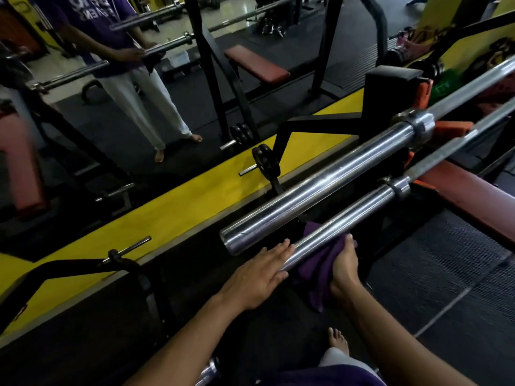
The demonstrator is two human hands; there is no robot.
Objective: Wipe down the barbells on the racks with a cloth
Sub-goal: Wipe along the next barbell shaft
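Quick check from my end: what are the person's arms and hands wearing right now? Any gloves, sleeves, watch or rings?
Both arms are bare from the bottom edge of the view to the fingers. The left hand and right hand show no gloves, and no watch, band or ring is visible. No sleeve reaches the forearms. Only a purple garment shows at the bottom edge.

Black rack (289, 129) carries 2 chrome barbells (320, 185); rubber floor (446, 274) below.

Gym: racked barbells (320, 185), bench (256, 64), wall mirror (111, 107).
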